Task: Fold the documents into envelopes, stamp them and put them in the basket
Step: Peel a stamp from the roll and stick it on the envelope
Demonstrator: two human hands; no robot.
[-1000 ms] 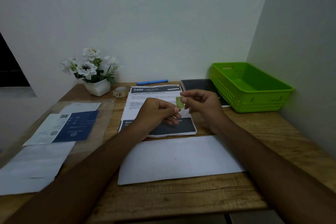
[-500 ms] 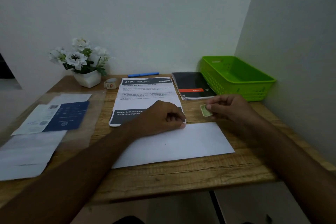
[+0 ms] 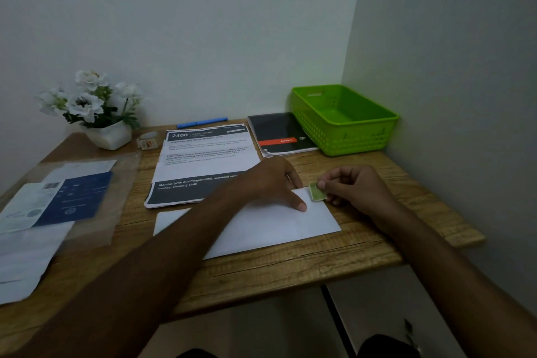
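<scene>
Green stamp (image 3: 316, 191) pinched in right hand (image 3: 356, 189) at envelope (image 3: 276, 227) corner; left hand (image 3: 273, 182) presses flat. Next: stick, rub down.

**Contents of your desk (image 3: 290, 270), by count.** You had one white envelope (image 3: 261, 227), one green stamp (image 3: 316, 192), one green basket (image 3: 363, 136) and one printed document (image 3: 203, 160); any sheets beneath it could not be counted. You also had one black booklet (image 3: 276, 131), one blue pen (image 3: 202, 122), one tape roll (image 3: 148, 139), one pot of white flowers (image 3: 109, 136), one clear sleeve (image 3: 125, 177) and one blue card (image 3: 75, 200). The loose white papers (image 3: 26, 256) at your left were too blurred to count. Two hands showed: your left hand (image 3: 273, 180) and right hand (image 3: 360, 189).
</scene>
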